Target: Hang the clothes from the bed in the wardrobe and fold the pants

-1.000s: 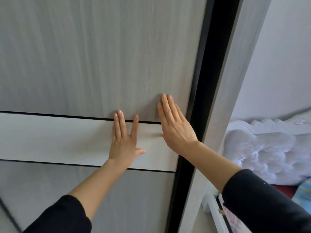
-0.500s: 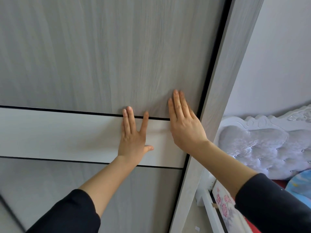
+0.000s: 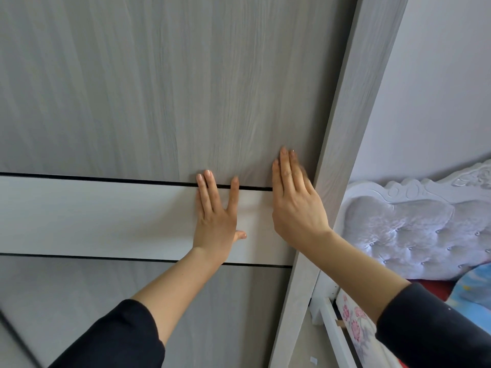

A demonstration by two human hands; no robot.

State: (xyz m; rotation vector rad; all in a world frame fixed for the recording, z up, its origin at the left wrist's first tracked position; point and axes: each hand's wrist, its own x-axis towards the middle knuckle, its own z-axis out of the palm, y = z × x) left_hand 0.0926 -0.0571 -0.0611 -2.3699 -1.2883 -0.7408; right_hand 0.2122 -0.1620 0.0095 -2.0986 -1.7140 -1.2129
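The grey wood-grain sliding wardrobe door [image 3: 159,88] with a white band across its middle fills most of the view. It sits flush against the wardrobe's grey side frame [image 3: 353,107]; no dark gap shows between them. My left hand [image 3: 216,219] lies flat on the white band, fingers spread. Flat against the door's right edge, next to the frame, is my right hand [image 3: 296,205]. Neither hand holds anything. The wardrobe's inside and any clothes are hidden.
To the right stands a bed with a white tufted headboard [image 3: 414,227], a blue patterned pillow [image 3: 475,288] and a red sheet. A floral mattress side [image 3: 356,325] and white bed rail sit low right, close to the wardrobe frame. A pale wall rises behind.
The door slid to the right under both flat hands until the dark gap at the frame closed. Both hands travelled right with it.
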